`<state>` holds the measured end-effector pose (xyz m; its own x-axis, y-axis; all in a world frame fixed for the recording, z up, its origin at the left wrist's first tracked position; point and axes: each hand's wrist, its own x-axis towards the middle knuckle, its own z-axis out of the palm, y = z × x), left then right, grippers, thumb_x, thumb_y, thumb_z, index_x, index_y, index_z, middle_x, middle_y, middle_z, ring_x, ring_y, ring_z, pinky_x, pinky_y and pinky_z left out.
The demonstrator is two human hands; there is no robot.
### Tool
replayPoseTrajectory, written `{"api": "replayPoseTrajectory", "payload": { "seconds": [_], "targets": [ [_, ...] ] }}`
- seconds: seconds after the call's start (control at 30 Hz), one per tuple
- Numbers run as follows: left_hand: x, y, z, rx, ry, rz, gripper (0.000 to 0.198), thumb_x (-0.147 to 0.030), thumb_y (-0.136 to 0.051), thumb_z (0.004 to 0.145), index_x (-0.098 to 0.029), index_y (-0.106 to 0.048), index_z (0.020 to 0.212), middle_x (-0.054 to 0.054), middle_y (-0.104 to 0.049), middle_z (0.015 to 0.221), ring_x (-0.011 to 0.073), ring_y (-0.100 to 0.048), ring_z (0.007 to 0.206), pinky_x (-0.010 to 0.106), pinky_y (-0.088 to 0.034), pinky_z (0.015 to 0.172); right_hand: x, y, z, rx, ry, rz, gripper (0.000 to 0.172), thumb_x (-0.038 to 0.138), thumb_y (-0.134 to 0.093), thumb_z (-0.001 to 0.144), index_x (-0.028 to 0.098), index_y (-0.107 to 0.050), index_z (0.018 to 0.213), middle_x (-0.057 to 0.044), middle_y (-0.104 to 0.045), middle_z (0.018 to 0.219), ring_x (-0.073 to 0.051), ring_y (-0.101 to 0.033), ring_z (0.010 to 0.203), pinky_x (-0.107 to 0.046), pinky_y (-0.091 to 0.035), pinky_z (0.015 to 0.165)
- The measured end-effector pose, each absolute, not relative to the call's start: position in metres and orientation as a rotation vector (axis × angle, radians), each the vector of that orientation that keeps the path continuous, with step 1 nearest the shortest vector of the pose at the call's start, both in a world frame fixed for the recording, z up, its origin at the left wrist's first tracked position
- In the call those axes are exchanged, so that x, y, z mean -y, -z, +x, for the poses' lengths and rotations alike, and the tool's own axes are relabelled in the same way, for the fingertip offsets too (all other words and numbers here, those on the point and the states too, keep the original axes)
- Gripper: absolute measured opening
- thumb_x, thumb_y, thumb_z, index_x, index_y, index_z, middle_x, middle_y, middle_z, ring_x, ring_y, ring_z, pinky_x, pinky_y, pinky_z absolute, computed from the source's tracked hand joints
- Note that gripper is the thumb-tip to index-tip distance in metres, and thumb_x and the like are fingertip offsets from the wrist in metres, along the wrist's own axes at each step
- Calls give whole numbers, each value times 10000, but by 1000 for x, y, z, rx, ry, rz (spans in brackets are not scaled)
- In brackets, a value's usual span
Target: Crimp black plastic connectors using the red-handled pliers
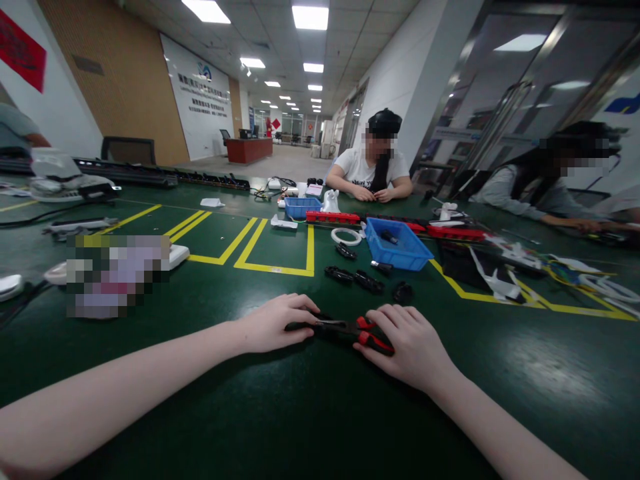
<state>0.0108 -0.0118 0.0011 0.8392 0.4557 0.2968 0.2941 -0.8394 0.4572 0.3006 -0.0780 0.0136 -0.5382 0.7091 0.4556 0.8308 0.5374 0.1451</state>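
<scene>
Pliers with red and black handles (374,340) lie in the closed fingers of my right hand (415,343), low over the green table. Their jaws point left, toward my left hand (275,325). The fingers of that hand are closed on a small black part (299,327), mostly covered by the fingers; its kind cannot be made out. The jaws overlap or touch this part; I cannot tell whether they grip it. Just beyond my hands, several black plastic pieces (369,282) are scattered near a blue bin (400,257).
The green table (320,420) carries yellow tape outlines (275,270). A white tape roll (346,237), a smaller blue bin (303,208) and red strips (333,218) lie farther back. Cables (607,287) spread at right. A co-worker (373,170) sits opposite, another person (520,190) at right.
</scene>
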Motion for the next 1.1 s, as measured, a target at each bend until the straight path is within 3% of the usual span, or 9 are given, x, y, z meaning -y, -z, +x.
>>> {"api": "replayPoseTrajectory", "payload": {
  "seconds": [0.1, 0.3, 1.1],
  "targets": [
    [12, -1, 11, -550, -568, 2621, 229, -226, -591, 930, -209, -668, 1145, 83, -607, 1249, 228, -600, 1122, 399, -496, 960, 78, -14, 299, 2441, 468, -1268, 400, 498, -616, 841, 139, -643, 1015, -114, -672, 933, -236, -611, 839, -398, -461, 799],
    [12, -1, 11, -552, -556, 2652, 237, -223, -594, 926, -203, -660, 1153, 90, -607, 1246, 233, -598, 1114, 407, -498, 946, 77, -13, 299, 2439, 332, -1314, 392, 497, -599, 854, 146, -621, 1026, -108, -657, 936, -214, -618, 805, -338, -496, 693],
    [12, -1, 11, -560, -540, 2653, 245, -218, -600, 925, -218, -666, 1160, 86, -603, 1244, 239, -590, 1119, 411, -493, 940, 77, -15, 300, 2441, 177, -1302, 337, 462, -641, 835, 191, -609, 1033, -75, -663, 943, -195, -635, 796, -329, -527, 689]
  ]
}}
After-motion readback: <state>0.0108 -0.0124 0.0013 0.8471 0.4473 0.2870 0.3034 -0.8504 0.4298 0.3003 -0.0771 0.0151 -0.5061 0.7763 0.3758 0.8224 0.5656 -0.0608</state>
